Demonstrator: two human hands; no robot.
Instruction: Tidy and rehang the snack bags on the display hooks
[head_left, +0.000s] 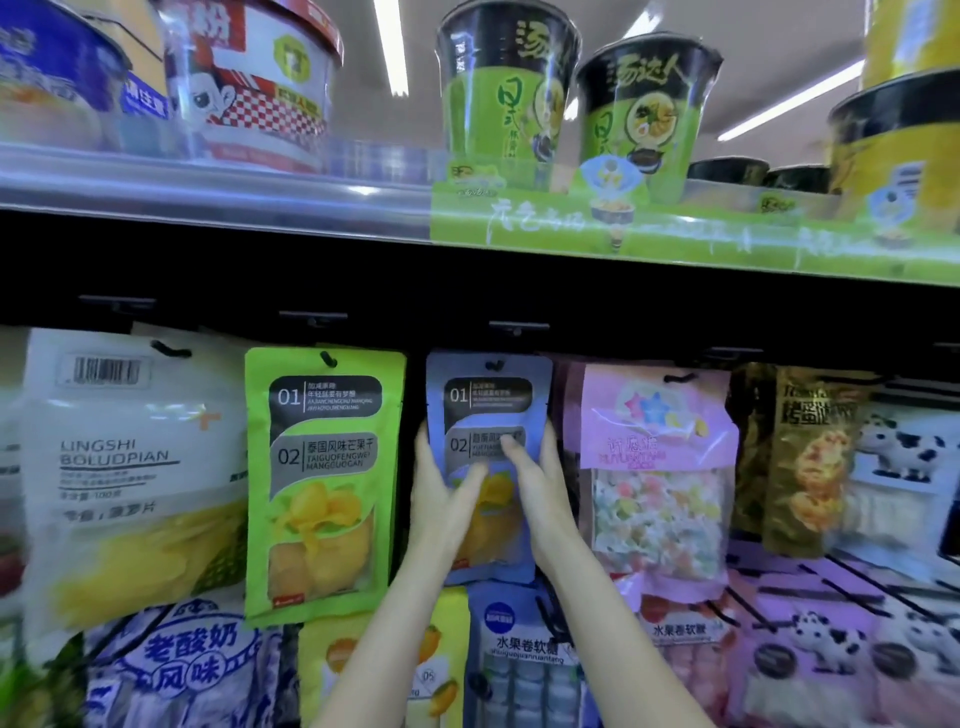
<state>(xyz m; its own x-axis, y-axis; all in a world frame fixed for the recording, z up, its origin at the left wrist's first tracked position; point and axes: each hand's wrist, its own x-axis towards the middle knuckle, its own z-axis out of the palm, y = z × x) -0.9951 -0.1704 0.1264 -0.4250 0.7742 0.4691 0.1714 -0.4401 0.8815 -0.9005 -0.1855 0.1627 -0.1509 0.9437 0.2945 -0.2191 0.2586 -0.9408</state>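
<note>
Fingers of both our hands clamp the blue snack bag by its side edges.

Our left hand (441, 493) and right hand (540, 483) grip the blue snack bag (488, 415) at mid-height, thumbs across its front, top hole at the display hook (498, 362). We judge it light, crinkly, slippery; edge holds suit it.

Both hands, left hand (441, 499) and right hand (540, 493), hold the blue snack bag (488, 384).
</note>
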